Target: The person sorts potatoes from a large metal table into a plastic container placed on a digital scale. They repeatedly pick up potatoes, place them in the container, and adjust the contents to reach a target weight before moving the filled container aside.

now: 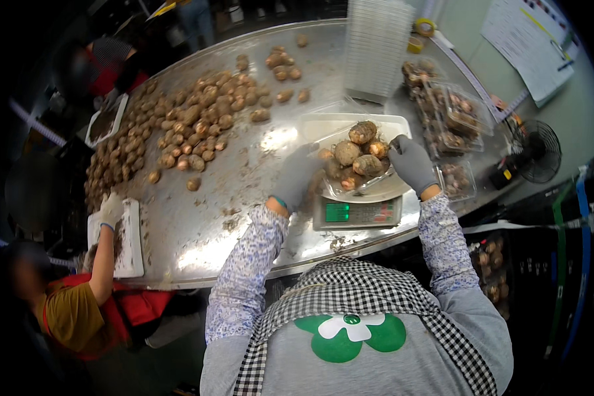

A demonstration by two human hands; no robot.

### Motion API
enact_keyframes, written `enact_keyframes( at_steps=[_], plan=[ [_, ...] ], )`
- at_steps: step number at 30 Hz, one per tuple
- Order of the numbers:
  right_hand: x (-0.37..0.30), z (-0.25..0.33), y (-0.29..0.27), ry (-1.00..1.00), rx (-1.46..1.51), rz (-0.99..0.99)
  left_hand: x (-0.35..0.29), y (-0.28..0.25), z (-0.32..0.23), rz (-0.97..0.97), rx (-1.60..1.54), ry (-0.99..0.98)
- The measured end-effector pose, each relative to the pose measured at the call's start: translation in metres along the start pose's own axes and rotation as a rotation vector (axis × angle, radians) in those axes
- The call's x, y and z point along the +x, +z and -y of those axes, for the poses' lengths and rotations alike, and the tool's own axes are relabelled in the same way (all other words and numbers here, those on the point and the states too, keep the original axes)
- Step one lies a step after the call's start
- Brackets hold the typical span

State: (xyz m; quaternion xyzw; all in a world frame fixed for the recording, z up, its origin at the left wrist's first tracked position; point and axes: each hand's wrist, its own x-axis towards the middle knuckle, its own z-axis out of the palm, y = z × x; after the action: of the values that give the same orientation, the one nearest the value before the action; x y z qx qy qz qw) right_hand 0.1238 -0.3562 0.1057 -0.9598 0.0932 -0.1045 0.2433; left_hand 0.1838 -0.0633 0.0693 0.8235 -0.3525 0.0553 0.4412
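A clear plastic container [358, 193] with several brown, pink-tipped taro roots [348, 153] rests in the white weighing tray [397, 124]. Beneath the tray is a scale [358, 216] with a lit green display. My left hand [298, 175], in a grey glove, is at the container's left side; motion smears its fingers, so their grip cannot be told. On the right, my gloved right hand [412, 164] has its fingers curled at the container's edge, close to a taro root. Part of the container is hidden under the roots.
A big heap of taro [198, 119] covers the metal table's [237, 191] left and back. Behind the scale rises a stack of clear containers [378, 53]; filled packs [462, 112] and a black fan [538, 152] stand right. Co-workers are at the left, one gloved hand [111, 210] over a white tray [133, 241].
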Motion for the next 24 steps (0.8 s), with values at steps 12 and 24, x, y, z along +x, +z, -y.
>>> enact_keyframes(
  at_steps=[12, 24],
  plan=[
    [0.021, -0.003, -0.048, 0.086, 0.498, -0.068, -0.039, -0.017, -0.016, -0.148, -1.300, -0.438],
    [0.325, 0.020, -0.120, -0.640, -0.452, -0.690, -0.073, -0.073, -0.041, -0.249, -1.323, -0.322]
  ],
)
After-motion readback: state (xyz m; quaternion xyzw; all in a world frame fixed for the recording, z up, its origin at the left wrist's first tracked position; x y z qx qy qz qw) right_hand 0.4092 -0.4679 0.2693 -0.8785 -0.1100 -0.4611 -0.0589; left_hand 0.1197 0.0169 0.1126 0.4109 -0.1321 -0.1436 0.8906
